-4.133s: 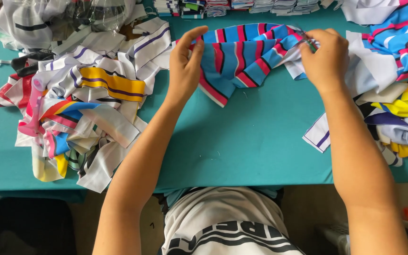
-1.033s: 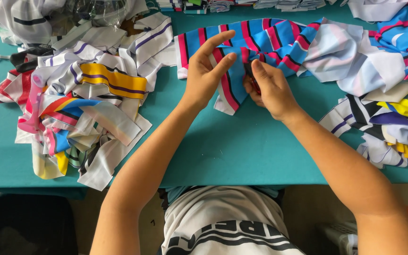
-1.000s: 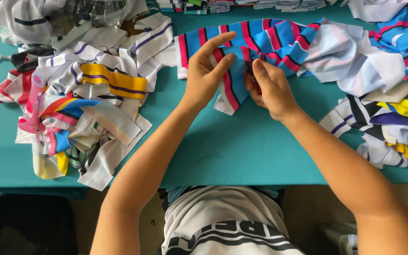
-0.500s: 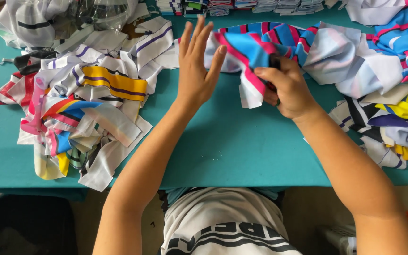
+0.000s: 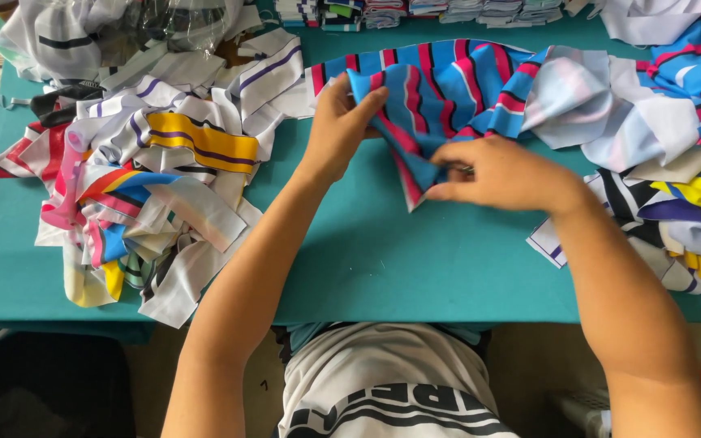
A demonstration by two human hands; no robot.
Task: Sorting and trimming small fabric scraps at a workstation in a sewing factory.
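The left hand [image 5: 342, 122] pinches the striped blue cloth [image 5: 440, 89] at its upper edge. The right hand [image 5: 501, 172], just beside it, grips the cloth's lower fold.

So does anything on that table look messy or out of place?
Nothing looks damaged. Both hands, left hand and right hand, grip a blue striped cloth; the heap of fabric scraps spills over the table's front edge.

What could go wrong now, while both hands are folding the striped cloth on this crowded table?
1. The left hand and right hand grip only one corner of the blue, red and pink striped cloth, so the rest may bunch up unevenly.
2. The white fabric piece lies touching the cloth and could be dragged along.
3. The heap of fabric scraps overhangs the table edge; a nudge may drop some.
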